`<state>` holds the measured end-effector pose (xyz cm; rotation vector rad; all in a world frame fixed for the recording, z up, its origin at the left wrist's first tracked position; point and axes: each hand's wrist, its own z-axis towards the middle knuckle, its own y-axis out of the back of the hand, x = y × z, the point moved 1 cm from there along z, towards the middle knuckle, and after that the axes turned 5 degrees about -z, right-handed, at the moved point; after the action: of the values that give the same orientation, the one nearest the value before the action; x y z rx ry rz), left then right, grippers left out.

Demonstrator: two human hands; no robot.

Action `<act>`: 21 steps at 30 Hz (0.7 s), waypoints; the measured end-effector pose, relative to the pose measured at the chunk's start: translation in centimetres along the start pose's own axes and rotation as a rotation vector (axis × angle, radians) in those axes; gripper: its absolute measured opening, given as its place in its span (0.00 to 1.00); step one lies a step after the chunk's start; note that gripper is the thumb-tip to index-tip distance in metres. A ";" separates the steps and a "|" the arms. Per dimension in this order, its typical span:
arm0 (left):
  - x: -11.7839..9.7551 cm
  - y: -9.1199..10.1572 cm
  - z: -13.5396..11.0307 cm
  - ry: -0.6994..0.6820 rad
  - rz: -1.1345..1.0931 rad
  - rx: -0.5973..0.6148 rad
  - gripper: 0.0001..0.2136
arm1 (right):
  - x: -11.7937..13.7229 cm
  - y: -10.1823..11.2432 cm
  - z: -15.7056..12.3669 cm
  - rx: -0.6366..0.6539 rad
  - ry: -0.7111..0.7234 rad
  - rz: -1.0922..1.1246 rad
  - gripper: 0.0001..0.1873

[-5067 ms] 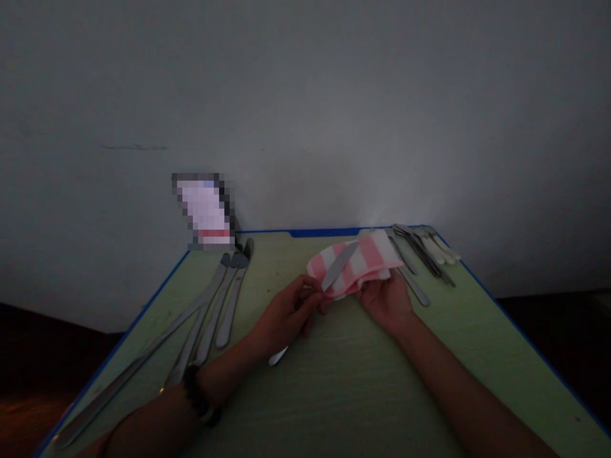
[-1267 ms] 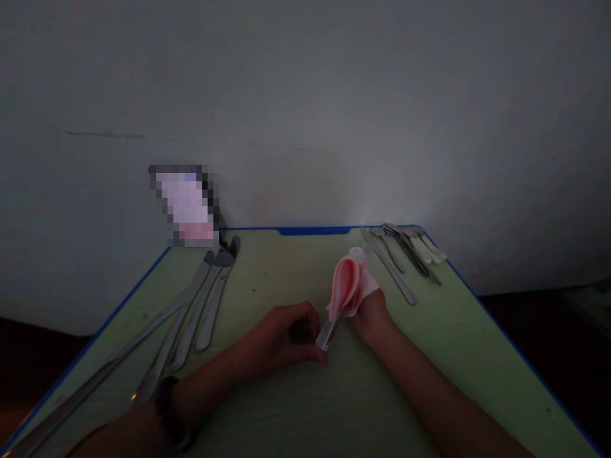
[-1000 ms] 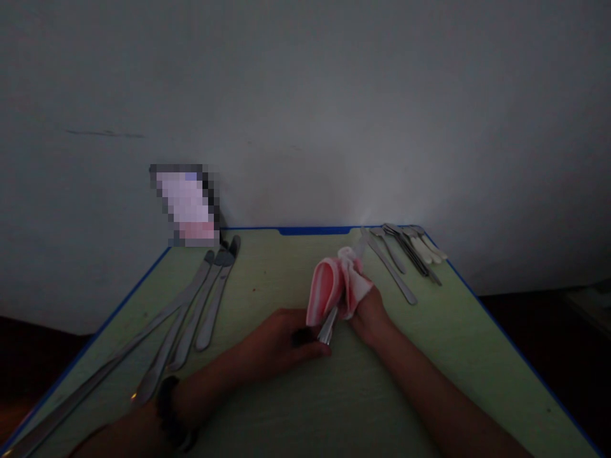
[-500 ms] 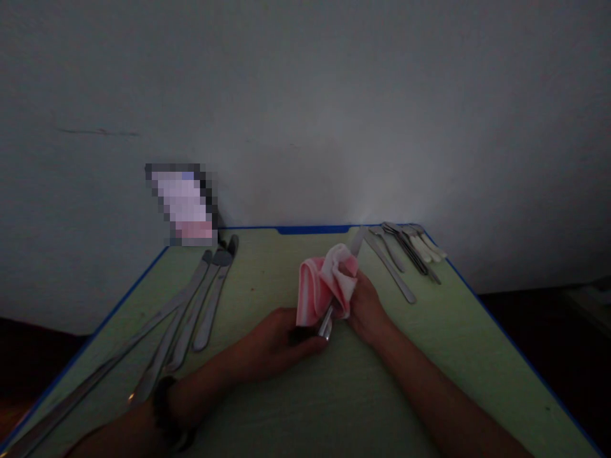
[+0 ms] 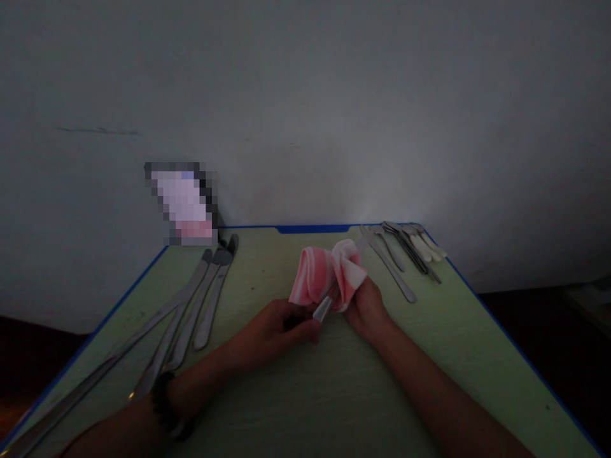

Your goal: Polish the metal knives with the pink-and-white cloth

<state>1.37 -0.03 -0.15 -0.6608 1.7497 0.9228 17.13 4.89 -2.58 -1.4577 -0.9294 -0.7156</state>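
Here, left hand (image 5: 279, 327) fingers grip the knife (image 5: 324, 309) handle just below the cloth (image 5: 322, 273); right hand (image 5: 368, 310) fingers clench the cloth around its blade.

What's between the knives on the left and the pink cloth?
Head view: only bare green tabletop between the long steel knives and pink striped cloth.

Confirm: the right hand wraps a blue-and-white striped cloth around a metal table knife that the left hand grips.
Wrong colour: the head view shows a pink-and-white striped cloth. The right hand wraps it around the metal table knife that the left hand grips.
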 end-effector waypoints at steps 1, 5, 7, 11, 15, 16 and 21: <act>0.0 0.0 0.0 0.007 -0.015 0.010 0.14 | -0.1 0.0 0.0 0.006 -0.027 0.031 0.10; 0.1 -0.1 0.1 0.021 -0.034 0.006 0.14 | 0.1 -0.1 -0.2 0.022 -0.058 0.063 0.08; 0.1 0.0 0.2 0.012 -0.003 -0.017 0.16 | 0.3 -0.3 -0.4 0.058 -0.024 0.028 0.11; 0.2 0.1 0.2 0.003 0.056 -0.053 0.19 | 0.6 -0.3 -0.9 0.138 0.037 -0.126 0.16; 0.3 0.1 0.3 -0.001 0.059 -0.067 0.18 | 1.1 -0.2 -1.2 0.223 0.095 -0.356 0.25; 0.3 0.1 0.3 0.002 0.062 -0.064 0.18 | 1.2 -0.2 -1.2 0.236 0.108 -0.402 0.27; 0.2 0.0 0.4 0.031 0.093 -0.091 0.18 | 1.3 -0.2 -1.3 0.264 0.145 -0.528 0.32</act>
<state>1.48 0.36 -0.46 -0.6600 1.7866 1.0663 17.71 3.79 -1.26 -0.9179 -1.2593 -1.0235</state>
